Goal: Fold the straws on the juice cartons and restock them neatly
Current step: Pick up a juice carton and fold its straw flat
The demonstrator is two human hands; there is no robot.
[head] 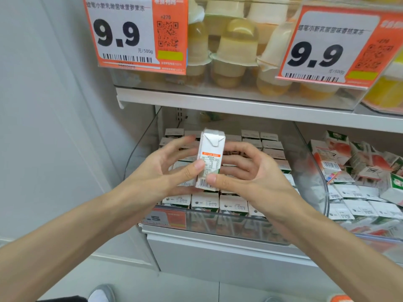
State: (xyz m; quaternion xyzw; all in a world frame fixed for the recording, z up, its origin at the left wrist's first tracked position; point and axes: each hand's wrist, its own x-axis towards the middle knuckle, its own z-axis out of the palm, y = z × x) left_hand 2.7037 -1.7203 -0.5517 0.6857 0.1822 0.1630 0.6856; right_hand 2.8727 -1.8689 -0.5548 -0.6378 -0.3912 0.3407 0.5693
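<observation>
Small white rectangular juice carton (210, 158): upright, printed label w/ barcode facing near, held above clear plastic bin (322, 171) at centre. Straw not visible. Left hand (165, 168): thumb on carton's near face, other fingers spread, partly behind it. Right hand (246, 171): thumb on lower near face, fingers curled behind. Carton pinched btwn both hands. Bin holds neat rows of matching cartons (205, 201). Right: second bin w/ jumbled cartons (359, 171). Above: white shelf (218, 103) w/ yellow jelly cups (235, 51) and orange 9.9 price tags (135, 33). Left: grey wall (43, 105). Near: pale tiled floor (239, 290).
</observation>
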